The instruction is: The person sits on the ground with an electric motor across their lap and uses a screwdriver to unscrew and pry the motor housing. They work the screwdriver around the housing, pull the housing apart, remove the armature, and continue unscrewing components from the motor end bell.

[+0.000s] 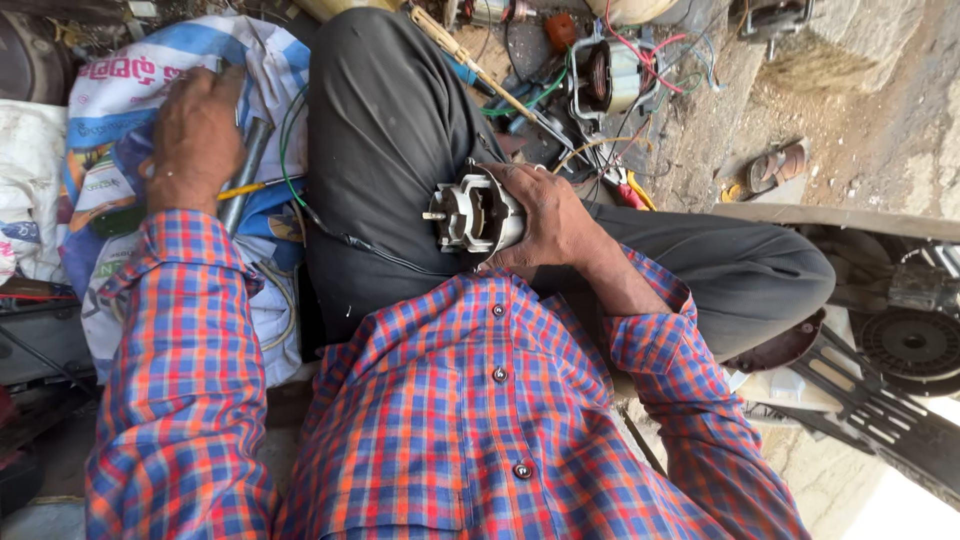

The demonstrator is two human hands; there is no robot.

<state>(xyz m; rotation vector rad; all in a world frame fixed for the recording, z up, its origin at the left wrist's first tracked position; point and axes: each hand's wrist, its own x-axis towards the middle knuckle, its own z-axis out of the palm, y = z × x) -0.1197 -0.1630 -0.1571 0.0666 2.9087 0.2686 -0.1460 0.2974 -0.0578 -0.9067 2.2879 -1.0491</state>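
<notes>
My right hand (548, 215) grips a small electric motor (474, 213) with a grey housing and a short shaft pointing left, held against my lap on dark trousers (390, 120). My left hand (195, 135) reaches out to the left and rests palm down on a white and blue printed sack (120, 90), fingers curled over a metal tool. A grey metal rod (245, 165) and a yellow-handled tool (250, 187) lie just beside that hand. A green wire (285, 140) runs along my thigh. I wear a red and blue checked shirt.
Ahead lie another motor core (605, 75) with red, green and blue wires, a wooden stick (480, 70) and scattered parts. A sandal (775, 168) sits on the dirt ground to the right. A black fan-like part and frame (905, 345) lie at far right.
</notes>
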